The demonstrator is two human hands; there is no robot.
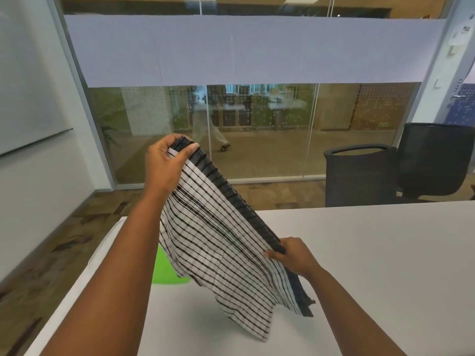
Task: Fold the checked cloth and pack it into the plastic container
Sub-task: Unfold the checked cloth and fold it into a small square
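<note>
Checked cloth [218, 242]: white ground, thin black lines, with a dark charcoal band along its right edge (the band shows faint black crossbars). Table [372, 265]: plain pale grey-white. Green piece [164, 272] at near left, behind the cloth: bright lime. Office chairs [401, 165], far right: black. Carpet [64, 242]: mottled brown.

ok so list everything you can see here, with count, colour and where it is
checked cloth: one, white with black lines and a dark border, held up over the table
table: one, white, in front of the person
green object: one, bright green, on the table, mostly hidden behind the cloth; cannot tell what it is
office chair: one, black, beyond the table at right
glass wall: one, with a pale frosted band, across the back
left hand: one, gripping the cloth's raised top corner
right hand: one, pinching the dark border lower down
</note>
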